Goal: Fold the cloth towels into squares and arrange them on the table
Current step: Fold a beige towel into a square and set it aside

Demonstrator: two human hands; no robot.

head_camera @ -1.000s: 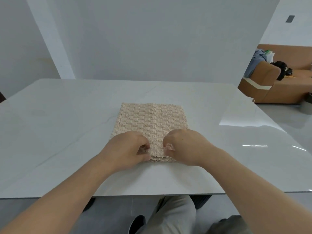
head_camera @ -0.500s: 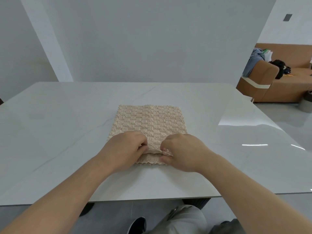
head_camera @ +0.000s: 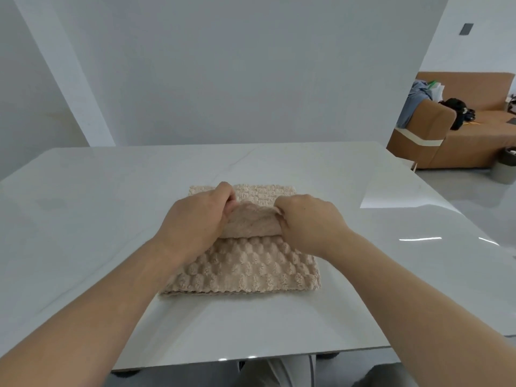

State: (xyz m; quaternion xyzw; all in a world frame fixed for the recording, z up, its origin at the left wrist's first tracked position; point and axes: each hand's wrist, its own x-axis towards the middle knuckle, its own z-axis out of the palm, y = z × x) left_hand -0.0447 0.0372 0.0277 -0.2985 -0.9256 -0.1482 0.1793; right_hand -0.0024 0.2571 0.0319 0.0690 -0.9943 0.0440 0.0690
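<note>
Beige bumpy-textured cloth towel (head_camera: pixel 245 272) lies approx. mid-bench, nearer the front edge than the back, w/ one flap lifted & curled over its middle. Flap's left end is gripped by the left hand (head_camera: pixel 195 222), fingers curled round it; the right hand (head_camera: pixel 307 222) pinches the other end. White glossy stone-look bench (head_camera: pixel 111 219) underneath. Tan sofa (head_camera: pixel 474 129) stands beyond the far-right corner.

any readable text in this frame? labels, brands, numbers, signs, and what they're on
No text can be read.
beige towel: no tag or print visible.
table: unmarked.
wall plate: dark, no mark visible.
clutter on the sofa: too small to tell.
</note>
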